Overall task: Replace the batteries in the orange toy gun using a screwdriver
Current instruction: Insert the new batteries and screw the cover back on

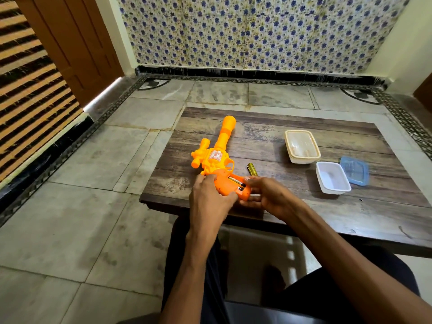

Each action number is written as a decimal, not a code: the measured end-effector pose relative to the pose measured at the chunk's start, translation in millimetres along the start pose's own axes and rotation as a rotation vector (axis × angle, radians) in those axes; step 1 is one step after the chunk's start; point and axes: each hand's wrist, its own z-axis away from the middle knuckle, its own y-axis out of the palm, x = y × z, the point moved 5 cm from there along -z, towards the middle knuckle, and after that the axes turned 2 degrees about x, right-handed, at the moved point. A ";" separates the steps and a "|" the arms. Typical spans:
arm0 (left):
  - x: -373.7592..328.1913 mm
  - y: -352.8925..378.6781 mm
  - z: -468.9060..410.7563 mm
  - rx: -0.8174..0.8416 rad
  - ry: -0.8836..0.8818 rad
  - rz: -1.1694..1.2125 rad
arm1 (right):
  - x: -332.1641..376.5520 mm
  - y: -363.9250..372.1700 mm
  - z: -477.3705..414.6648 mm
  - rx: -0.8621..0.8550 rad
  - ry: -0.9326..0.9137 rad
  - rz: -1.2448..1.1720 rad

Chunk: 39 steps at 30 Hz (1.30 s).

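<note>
The orange toy gun (216, 157) lies flat on the wooden table (292, 206), barrel pointing away from me. Its grip is at the near end with the battery compartment (237, 184) uncovered, and batteries show inside. My left hand (208, 199) clasps the grip from the left side. My right hand (266, 195) holds the grip's right side, fingertips at the compartment's edge. One loose gold battery (252, 169) lies on the table just right of the gun. No screwdriver is visible.
A cream lidded box (302, 146) stands at the table's right middle. Nearer sits an open white tub (333, 177) with its blue lid (355, 170) beside it. The table stands on a tiled floor; my legs are under its near edge.
</note>
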 end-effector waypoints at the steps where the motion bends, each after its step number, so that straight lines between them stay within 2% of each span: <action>1: -2.3 2.3 1.0 -0.004 0.004 0.014 | -0.9 0.4 -0.3 0.005 -0.001 -0.008; 10: 0.1 12.4 6.5 -0.093 0.009 0.038 | -8.2 2.7 -6.8 0.021 0.011 0.004; 17: 2.3 9.2 3.3 -0.094 0.002 0.028 | -9.4 4.0 -7.9 0.014 0.015 -0.014; 23: -0.1 11.6 11.4 -0.199 -0.005 0.111 | -6.5 6.3 -9.5 0.031 0.019 -0.001; 39: 5.7 11.4 16.7 -0.191 -0.049 0.142 | -0.6 7.8 -6.3 0.000 0.032 0.103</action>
